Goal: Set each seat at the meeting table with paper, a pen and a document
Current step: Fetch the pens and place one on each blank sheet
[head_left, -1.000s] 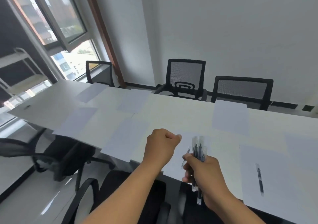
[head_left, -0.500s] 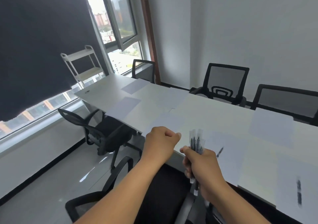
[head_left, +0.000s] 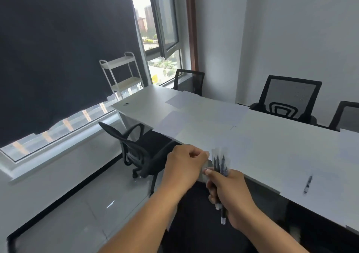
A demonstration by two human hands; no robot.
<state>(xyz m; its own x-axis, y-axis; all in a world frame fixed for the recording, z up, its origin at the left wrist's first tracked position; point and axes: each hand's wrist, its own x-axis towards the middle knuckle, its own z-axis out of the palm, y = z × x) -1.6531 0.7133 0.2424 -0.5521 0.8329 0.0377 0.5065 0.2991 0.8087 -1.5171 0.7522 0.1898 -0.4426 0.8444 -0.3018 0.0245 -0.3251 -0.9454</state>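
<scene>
My right hand [head_left: 230,194] grips a bundle of several black pens [head_left: 220,162], tips up, just in front of the white meeting table [head_left: 275,134]. My left hand [head_left: 184,167] is curled into a loose fist beside the pens, with its fingertips close to them; nothing shows in it. White paper sheets lie at the seats: one near the far end [head_left: 180,99], one at the near edge [head_left: 171,123], one in front of the pens [head_left: 239,146]. A single black pen [head_left: 308,183] lies on a sheet at the right.
A black office chair [head_left: 139,149] stands at the table's near side, left of my hands. More black chairs [head_left: 287,99] line the far side by the white wall. A white trolley [head_left: 121,74] stands under the window with a dark blind. Grey floor spreads to the left.
My view has swung left along the table toward the window end. Both hands keep their pose, with the pen bundle still in my right hand. The lone pen now lies further right.
</scene>
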